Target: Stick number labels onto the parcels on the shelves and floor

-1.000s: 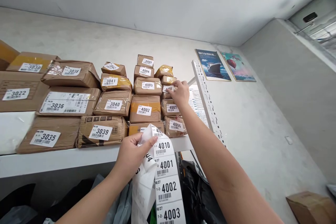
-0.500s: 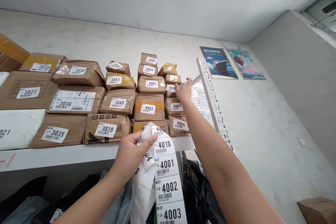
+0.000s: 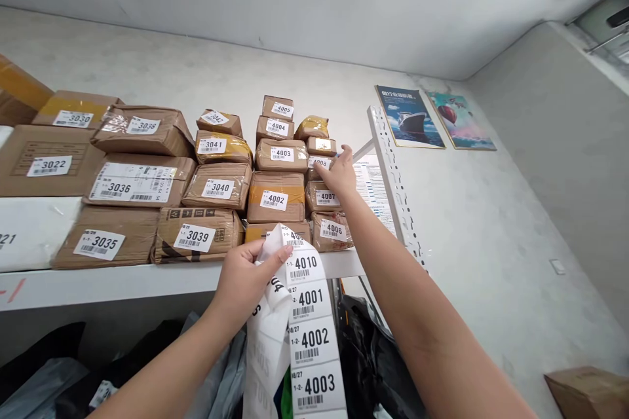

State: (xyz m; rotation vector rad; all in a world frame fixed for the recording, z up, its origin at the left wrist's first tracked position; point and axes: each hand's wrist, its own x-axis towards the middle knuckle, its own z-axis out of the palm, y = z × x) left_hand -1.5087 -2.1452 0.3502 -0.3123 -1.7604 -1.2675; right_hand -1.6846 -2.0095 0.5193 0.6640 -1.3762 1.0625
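My left hand is closed on a long strip of white number labels that hangs down, reading 4010, 4001, 4002, 4003. My right hand reaches up to the right-hand stack of small brown parcels on the white shelf. Its fingers rest against the parcel labelled 4008, above parcels 4007 and 4006. Whether the hand grips that parcel I cannot make out. Beside them stand parcels 4002, 4003, 4004 and 4005.
More labelled cardboard parcels fill the shelf to the left, such as 3039, 3040, 3036 and 3035. A white perforated shelf upright stands right of my hand. Two posters hang on the wall. Dark bags lie below the shelf.
My right hand moved from the label on parcel 4008 a little right towards the shelf upright and has come back onto the parcel. My left hand holds the label strip as before.
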